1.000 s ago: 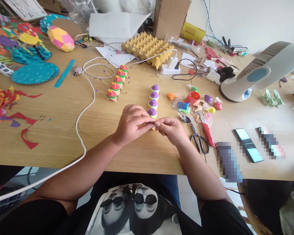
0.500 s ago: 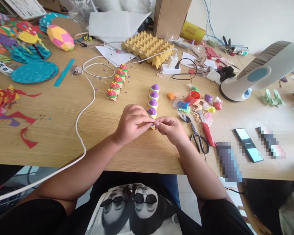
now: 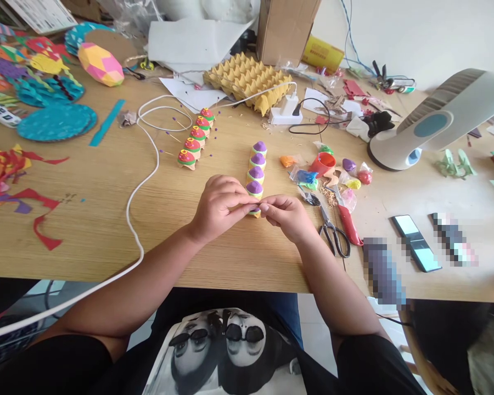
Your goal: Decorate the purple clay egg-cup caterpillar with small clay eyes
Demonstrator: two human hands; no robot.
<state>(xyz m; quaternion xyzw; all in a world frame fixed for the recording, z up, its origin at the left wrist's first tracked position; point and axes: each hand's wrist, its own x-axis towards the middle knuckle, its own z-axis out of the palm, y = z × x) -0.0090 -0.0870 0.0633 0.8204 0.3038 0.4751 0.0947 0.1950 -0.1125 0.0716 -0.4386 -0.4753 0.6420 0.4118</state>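
My left hand (image 3: 226, 211) and my right hand (image 3: 286, 216) meet fingertip to fingertip over the near end of an egg-carton strip (image 3: 256, 173). Its row of bumps has purple tops with pale yellow and lilac bands below. Both hands are closed in a pinch; whatever lies between the fingertips is too small to make out. To the left stands a second egg-carton strip (image 3: 192, 145), coloured red and green on top, with small yellow rings and pins around it.
Bags of coloured clay (image 3: 307, 176), a red cup (image 3: 323, 163), scissors (image 3: 333, 233) and a red-handled knife (image 3: 349, 225) lie right of my hands. A white cable (image 3: 132, 208) crosses the left side. A yellow egg tray (image 3: 247, 79) and a white fan (image 3: 430, 126) stand farther back.
Almost nothing differs. My fingertips have shifted very slightly over the near end of the purple strip, and the view has moved a touch.
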